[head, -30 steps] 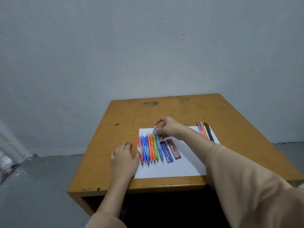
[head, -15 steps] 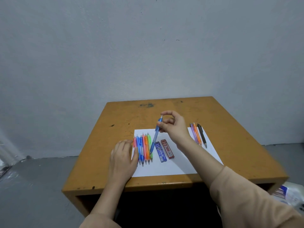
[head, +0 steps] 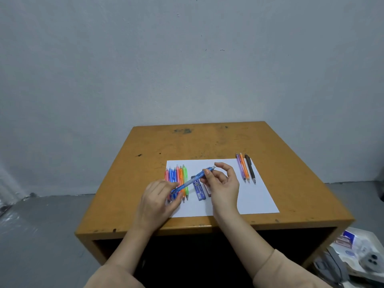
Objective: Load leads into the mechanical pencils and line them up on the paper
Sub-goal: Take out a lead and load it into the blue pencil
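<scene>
So, step in hand: a blue pencil [head: 193, 179] is held up slantwise over the paper [head: 255, 202], mid-frame, probably about to be opened at the cap end for loading
Right hand [head: 223, 185]: the pencil's upper end is pinched between thumb and fingertips, just below the pale cap, so a narrow grip
Left hand [head: 159, 197]: the tip end is gripped with fingers curled round it; it's a bit blurred there, so the exact hold can't be made out
Left of the paper: a row of pencils [head: 180, 175] is laid side by side, tips toward the bottom of the frame, partly hidden behind the left hand
Right edge of the paper: three pencils [head: 244, 170] (purple, orange, dark) are lined up well apart from the row
Lead supply: a blue lead case [head: 198, 190] and a red lead case [head: 207, 191] are lying between the row and the right hand, the red one mostly covered
Progress: somewhere in the middle, it's reckoned; which group is already loaded can't be told, and no loose lead is seen
Left to do: cap to be pulled, lead dropped in, pencil laid down in line, then the rest handled likewise
Table [head: 207, 142]: worn orange top, with the paper set near its front edge
</scene>
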`<state>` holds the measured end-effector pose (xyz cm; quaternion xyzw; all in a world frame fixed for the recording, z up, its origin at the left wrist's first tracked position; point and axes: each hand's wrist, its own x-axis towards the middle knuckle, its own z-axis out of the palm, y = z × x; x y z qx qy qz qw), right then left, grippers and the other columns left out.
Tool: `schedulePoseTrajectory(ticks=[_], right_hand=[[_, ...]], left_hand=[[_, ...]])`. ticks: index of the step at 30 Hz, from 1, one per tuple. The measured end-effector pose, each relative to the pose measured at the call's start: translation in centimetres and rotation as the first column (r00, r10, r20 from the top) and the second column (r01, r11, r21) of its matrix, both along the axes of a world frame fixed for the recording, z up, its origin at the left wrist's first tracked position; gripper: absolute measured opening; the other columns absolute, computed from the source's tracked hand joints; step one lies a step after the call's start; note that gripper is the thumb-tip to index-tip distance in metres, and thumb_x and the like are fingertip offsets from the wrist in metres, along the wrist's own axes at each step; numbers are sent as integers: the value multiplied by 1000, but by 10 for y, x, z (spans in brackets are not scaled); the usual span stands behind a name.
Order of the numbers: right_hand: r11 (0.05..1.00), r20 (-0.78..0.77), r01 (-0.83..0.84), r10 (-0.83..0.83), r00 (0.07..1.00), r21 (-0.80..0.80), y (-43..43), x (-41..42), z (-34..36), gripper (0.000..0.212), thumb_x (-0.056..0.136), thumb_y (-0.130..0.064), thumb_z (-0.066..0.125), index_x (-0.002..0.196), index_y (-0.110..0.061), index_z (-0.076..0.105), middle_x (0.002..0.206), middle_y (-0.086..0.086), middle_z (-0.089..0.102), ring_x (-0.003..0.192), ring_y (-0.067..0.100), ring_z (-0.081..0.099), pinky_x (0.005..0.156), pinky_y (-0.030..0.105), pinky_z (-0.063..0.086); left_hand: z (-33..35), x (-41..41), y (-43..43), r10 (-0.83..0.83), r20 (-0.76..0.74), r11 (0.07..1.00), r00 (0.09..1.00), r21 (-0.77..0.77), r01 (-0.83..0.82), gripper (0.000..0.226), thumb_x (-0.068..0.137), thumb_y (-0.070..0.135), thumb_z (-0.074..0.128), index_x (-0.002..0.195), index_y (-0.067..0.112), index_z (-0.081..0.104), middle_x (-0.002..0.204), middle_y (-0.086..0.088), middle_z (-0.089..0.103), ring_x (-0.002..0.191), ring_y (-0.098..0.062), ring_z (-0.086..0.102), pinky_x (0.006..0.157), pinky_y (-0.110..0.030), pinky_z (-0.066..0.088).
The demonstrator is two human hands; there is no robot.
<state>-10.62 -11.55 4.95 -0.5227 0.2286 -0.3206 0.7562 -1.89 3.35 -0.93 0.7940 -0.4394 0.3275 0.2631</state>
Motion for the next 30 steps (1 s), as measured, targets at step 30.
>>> schedulePoseTrajectory(ticks=[30], right_hand=[[992, -139, 125, -127, 982, -25, -43, 7, -10, 14, 91, -22, 63, 99, -12, 68, 84, 0, 67, 77, 13, 61, 69, 22, 53]], left_hand=[[-1, 1, 5, 17, -30, 999, 999, -35, -18, 37, 91, 34, 52, 97, 4, 71, 87, -5, 70, 79, -11, 60, 69, -18, 43]])
